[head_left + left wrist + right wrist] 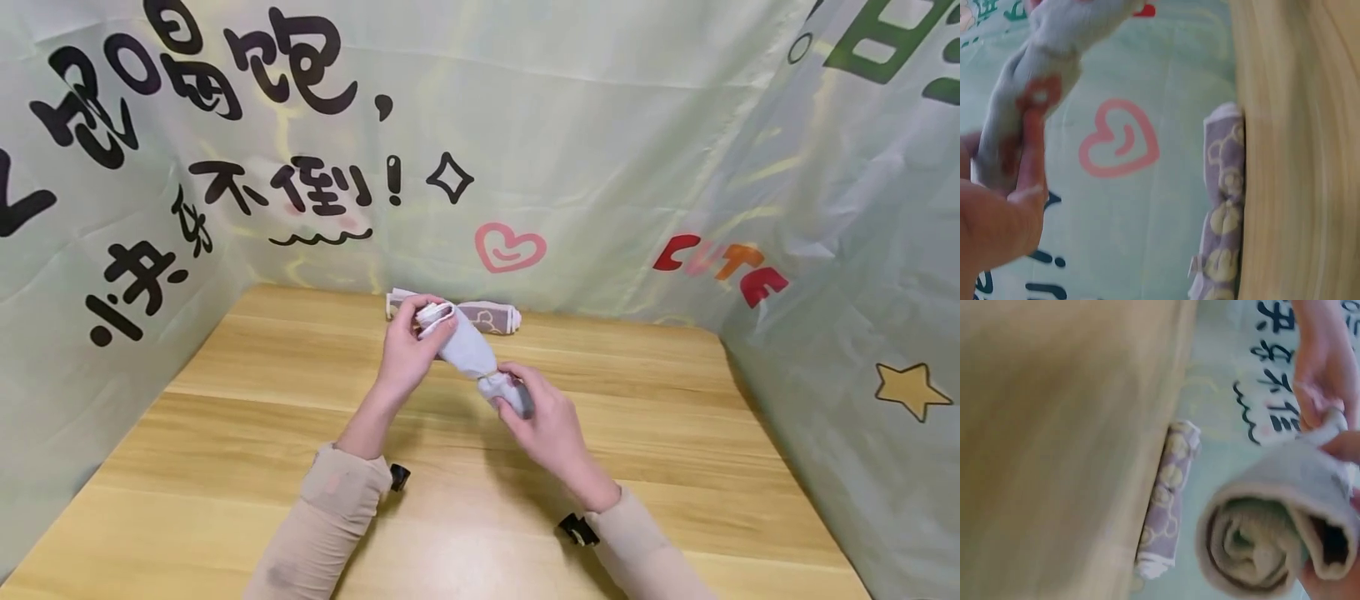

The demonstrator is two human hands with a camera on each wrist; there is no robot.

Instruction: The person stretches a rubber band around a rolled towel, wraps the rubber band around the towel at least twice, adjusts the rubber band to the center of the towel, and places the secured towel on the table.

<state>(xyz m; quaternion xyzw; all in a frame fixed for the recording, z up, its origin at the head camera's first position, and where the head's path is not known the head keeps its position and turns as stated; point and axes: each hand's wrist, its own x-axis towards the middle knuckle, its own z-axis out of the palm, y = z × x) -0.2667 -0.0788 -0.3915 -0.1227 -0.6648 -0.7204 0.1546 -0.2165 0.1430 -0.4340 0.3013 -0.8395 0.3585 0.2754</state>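
Light wooden table (225, 433), pale green printed backdrop (600, 142) on three sides, soft even light

Above the wooden desk (225, 467), the left hand (408, 350) pinches the upper end of a grey rolled sock (468, 350), and the right hand (547, 425) grips its lower end. A patterned sock roll (491, 317) lies behind, near the curtain wall (600, 150).

Light wooden table (225, 467), grain running left to right, enclosed on three sides by pale green printed cloth backdrop (600, 125). At far edge, touching backdrop, lies rolled purple-grey sock pair with pale yellow bear pattern (491, 317), on its side along table edge. Same roll visible in both wrist views.
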